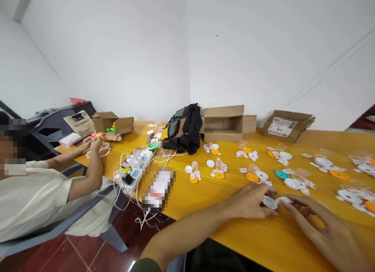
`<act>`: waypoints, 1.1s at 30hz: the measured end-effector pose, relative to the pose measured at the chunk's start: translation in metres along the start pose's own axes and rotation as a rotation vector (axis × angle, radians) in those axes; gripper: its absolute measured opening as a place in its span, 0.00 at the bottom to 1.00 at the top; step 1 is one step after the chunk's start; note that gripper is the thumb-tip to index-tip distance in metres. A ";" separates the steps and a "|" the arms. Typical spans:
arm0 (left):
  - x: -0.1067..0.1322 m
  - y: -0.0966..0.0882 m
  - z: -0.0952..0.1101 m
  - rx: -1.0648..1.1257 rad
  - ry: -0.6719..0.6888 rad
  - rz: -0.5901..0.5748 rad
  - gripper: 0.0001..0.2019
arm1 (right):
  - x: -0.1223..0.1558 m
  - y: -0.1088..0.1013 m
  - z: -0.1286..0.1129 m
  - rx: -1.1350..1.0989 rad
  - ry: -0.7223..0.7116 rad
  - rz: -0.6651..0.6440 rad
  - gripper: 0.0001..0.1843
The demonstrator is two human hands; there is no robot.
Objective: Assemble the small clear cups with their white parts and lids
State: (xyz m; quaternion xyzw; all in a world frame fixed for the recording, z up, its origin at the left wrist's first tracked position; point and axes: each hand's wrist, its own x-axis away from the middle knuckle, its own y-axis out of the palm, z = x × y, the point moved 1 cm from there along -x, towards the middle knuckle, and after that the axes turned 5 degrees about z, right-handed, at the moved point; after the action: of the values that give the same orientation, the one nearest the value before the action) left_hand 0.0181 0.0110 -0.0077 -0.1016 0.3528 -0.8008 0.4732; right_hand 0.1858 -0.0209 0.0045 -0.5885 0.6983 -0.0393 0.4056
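Observation:
My left hand [253, 199] is closed around a small clear plastic cup [269, 202], its round rim tilted up toward me. Between the thumb and fingers of my right hand [328, 221] is a white plastic piece with cut-outs [283, 200], close beside the cup. Whether the two parts touch I cannot tell. Just beyond my hands lie an orange ring [252, 178], a teal ring [281, 174] and a white disc [292, 184], among small white perforated parts.
More part clusters spread across the yellow table [187, 209]. Behind stand a backpack [183, 129], an open cardboard box [224, 125] and a crumpled box [287, 125]. Left are a power strip [137, 172] with cables and a phone [158, 190]. A co-worker [58, 186] handles colourful pieces.

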 end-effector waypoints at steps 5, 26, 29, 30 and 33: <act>-0.001 0.000 0.000 -0.001 0.002 -0.006 0.24 | -0.001 0.001 -0.005 -0.001 0.021 -0.003 0.26; 0.004 -0.007 0.001 0.039 -0.032 0.075 0.21 | 0.004 0.006 0.009 -0.132 0.113 0.050 0.26; 0.004 -0.005 -0.003 0.115 -0.024 0.086 0.20 | 0.005 0.008 0.011 -0.166 0.131 0.062 0.25; 0.004 -0.005 -0.005 0.143 -0.019 0.090 0.20 | 0.005 0.008 0.010 -0.173 0.129 0.062 0.25; 0.003 -0.003 -0.009 0.193 -0.013 0.118 0.21 | 0.004 0.008 0.006 -0.174 0.105 0.054 0.24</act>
State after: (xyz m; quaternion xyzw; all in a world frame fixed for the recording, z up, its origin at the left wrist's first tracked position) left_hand 0.0102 0.0136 -0.0123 -0.0398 0.2763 -0.8010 0.5296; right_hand 0.1836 -0.0191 -0.0058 -0.5997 0.7348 0.0016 0.3169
